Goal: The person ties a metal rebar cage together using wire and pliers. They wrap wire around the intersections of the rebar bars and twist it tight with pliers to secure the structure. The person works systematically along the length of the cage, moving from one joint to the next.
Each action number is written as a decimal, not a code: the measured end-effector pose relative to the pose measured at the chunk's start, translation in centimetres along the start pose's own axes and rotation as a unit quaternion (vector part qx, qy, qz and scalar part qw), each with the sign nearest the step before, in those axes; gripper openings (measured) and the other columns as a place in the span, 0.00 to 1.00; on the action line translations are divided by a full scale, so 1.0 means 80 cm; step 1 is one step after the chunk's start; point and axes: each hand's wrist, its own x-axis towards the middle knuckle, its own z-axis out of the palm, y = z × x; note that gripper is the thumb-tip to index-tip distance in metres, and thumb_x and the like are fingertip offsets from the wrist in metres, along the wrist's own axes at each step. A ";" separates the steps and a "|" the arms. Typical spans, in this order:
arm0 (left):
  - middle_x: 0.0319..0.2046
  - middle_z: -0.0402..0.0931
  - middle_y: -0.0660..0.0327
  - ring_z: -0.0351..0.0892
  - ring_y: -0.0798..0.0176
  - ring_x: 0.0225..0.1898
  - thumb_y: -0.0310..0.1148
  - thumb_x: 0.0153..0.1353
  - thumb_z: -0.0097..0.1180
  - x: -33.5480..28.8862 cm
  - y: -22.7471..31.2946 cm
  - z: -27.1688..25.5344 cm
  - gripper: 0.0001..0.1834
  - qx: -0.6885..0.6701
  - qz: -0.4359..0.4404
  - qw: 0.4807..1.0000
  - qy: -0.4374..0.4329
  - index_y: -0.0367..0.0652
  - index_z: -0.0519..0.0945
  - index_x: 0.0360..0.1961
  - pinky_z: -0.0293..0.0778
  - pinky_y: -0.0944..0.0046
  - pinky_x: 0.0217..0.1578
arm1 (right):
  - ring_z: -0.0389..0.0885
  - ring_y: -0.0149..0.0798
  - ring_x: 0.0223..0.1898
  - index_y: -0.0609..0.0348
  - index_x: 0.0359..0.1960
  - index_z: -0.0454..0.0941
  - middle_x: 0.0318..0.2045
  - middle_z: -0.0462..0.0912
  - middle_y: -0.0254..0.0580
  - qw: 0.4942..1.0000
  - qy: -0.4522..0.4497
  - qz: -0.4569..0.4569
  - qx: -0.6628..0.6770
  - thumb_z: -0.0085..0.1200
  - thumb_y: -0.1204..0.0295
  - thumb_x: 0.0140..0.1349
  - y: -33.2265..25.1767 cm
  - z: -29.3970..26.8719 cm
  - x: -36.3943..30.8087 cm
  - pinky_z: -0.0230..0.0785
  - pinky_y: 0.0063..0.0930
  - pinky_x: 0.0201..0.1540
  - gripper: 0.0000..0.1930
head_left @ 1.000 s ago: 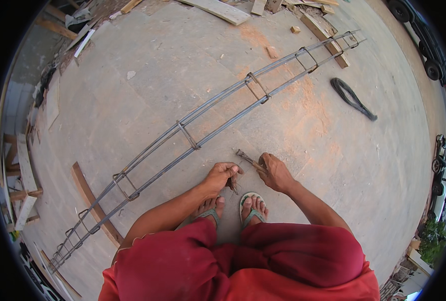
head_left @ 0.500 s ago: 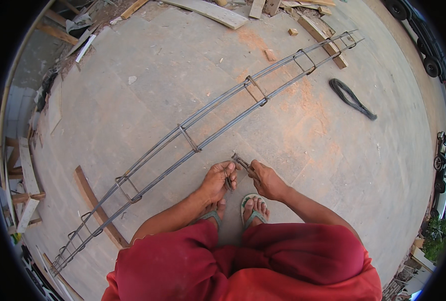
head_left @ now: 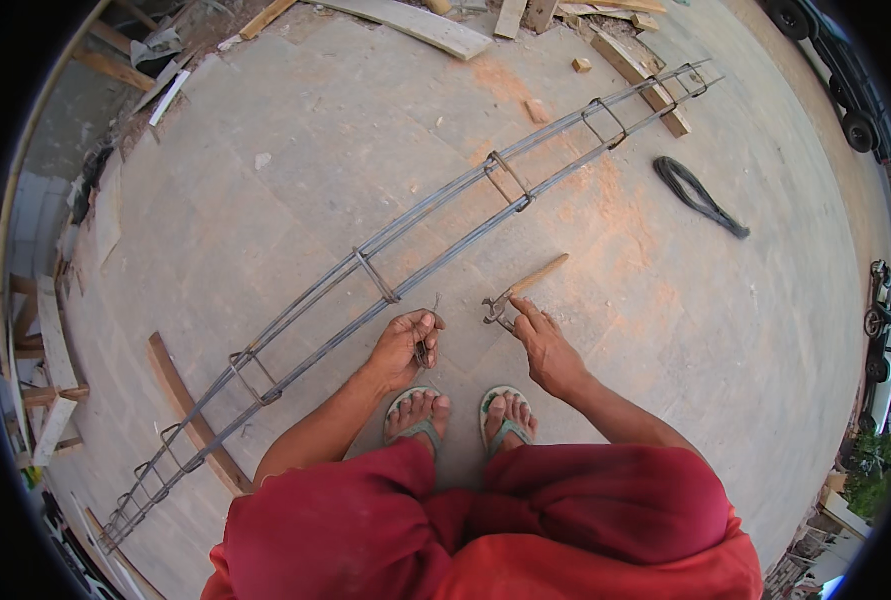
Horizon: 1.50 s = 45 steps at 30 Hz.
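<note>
My left hand (head_left: 401,347) is closed round a small bundle of thin tie wire (head_left: 421,355); one wire end pokes up past the fingertips. To its right, my right hand (head_left: 549,352) grips a pair of pincers (head_left: 494,311) near the jaws, index finger stretched along them. The pincers are spread, with one tan handle pointing away to the upper right and the other partly hidden by the fingers. Just beyond both hands, a long rebar cage (head_left: 377,275) with several square stirrups runs diagonally from lower left to upper right.
Under the cage lie a wooden plank (head_left: 187,402) at lower left and a timber block (head_left: 637,78) at upper right. A coil of black wire (head_left: 700,198) rests on the concrete floor. Scrap boards (head_left: 415,24) line the far edge; parked vehicles (head_left: 833,85) stand at right.
My hands have drawn apart, the left moving left with the wire. The pincers, earlier closed beside the wire, are now spread, with a tan handle showing.
</note>
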 end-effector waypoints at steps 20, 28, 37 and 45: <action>0.29 0.83 0.56 0.80 0.69 0.24 0.19 0.71 0.52 -0.062 0.072 0.078 0.09 0.391 0.204 0.887 -0.135 0.31 0.85 0.37 0.76 0.65 0.29 | 0.84 0.38 0.52 0.74 0.59 0.81 0.48 0.87 0.48 0.775 -0.017 0.082 0.626 0.61 0.57 0.76 -0.094 -0.085 0.050 0.78 0.37 0.59 0.27; 0.36 0.87 0.52 0.87 0.54 0.36 0.21 0.68 0.57 -0.064 0.085 0.076 0.08 0.547 0.313 0.770 -0.097 0.36 0.87 0.43 0.80 0.57 0.37 | 0.85 0.34 0.47 0.66 0.48 0.86 0.41 0.89 0.41 0.794 0.002 0.055 0.605 0.60 0.61 0.77 -0.098 -0.077 0.046 0.78 0.33 0.55 0.16; 0.41 0.87 0.49 0.88 0.49 0.40 0.37 0.72 0.63 -0.086 0.120 0.091 0.16 0.449 0.362 0.811 -0.100 0.35 0.87 0.51 0.80 0.55 0.44 | 0.89 0.41 0.38 0.64 0.41 0.88 0.37 0.91 0.48 0.931 0.046 -0.071 0.354 0.65 0.73 0.71 -0.122 -0.102 0.047 0.80 0.36 0.45 0.06; 0.30 0.80 0.51 0.82 0.45 0.33 0.34 0.71 0.64 -0.099 0.106 0.080 0.11 0.503 0.328 0.786 -0.148 0.35 0.83 0.37 0.77 0.52 0.36 | 0.89 0.48 0.36 0.60 0.40 0.90 0.36 0.90 0.47 0.957 -0.001 -0.123 0.262 0.68 0.73 0.66 -0.121 -0.084 0.041 0.80 0.39 0.42 0.05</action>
